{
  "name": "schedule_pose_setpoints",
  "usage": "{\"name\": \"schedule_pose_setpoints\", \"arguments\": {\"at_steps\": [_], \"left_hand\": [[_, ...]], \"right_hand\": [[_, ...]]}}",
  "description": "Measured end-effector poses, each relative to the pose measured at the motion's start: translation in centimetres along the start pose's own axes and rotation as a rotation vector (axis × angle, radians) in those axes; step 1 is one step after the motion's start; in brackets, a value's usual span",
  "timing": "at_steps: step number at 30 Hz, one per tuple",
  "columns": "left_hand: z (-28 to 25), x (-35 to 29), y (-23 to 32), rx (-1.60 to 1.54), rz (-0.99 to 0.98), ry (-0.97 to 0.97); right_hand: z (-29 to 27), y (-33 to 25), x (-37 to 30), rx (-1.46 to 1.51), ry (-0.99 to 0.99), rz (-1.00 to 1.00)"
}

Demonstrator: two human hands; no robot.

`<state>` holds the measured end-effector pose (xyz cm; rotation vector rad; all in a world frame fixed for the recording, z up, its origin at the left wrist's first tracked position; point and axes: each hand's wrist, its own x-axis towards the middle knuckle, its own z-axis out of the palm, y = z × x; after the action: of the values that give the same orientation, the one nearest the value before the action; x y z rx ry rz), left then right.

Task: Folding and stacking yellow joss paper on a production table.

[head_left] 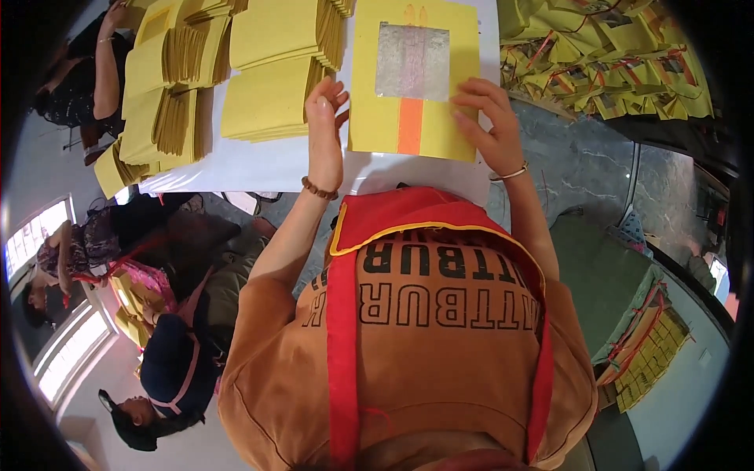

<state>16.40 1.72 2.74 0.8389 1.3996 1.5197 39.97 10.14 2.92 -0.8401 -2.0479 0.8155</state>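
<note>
A yellow joss paper sheet, with a silver foil square and an orange strip down its middle, lies on the white-covered table in front of me. Just off its left edge is my left hand, fingers loosely bent and apart, with nothing seen in it. My right hand rests at the sheet's right edge. Its fingers are spread, and their tips touch or hover over the paper; which of these I cannot tell. Close beyond my left hand sits a stack of folded yellow paper.
More folded yellow stacks fill the table's left side. Tied yellow paper bundles are heaped at the far right. Other people sit on the left, one in a dark blue garment. A yellow bundle with red ties stands lower right.
</note>
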Motion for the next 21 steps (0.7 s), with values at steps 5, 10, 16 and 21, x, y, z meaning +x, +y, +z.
{"name": "schedule_pose_setpoints", "arguments": {"at_steps": [5, 10, 16, 21], "left_hand": [[0.2, 0.2, -0.7, 0.034, -0.003, -0.065], [1.6, 0.1, 0.1, -0.048, -0.034, -0.11], [-0.9, 0.5, 0.5, 0.383, 0.312, -0.171], [-1.4, 0.5, 4.9, 1.004, 0.873, -0.708]], "right_hand": [[-0.1, -1.7, 0.1, -0.235, 0.05, -0.113], [1.3, -0.4, -0.6, -0.186, -0.046, -0.065], [1.3, 0.1, -0.6, -0.081, -0.046, -0.052], [1.5, 0.4, -0.7, -0.072, -0.038, -0.018]]}}
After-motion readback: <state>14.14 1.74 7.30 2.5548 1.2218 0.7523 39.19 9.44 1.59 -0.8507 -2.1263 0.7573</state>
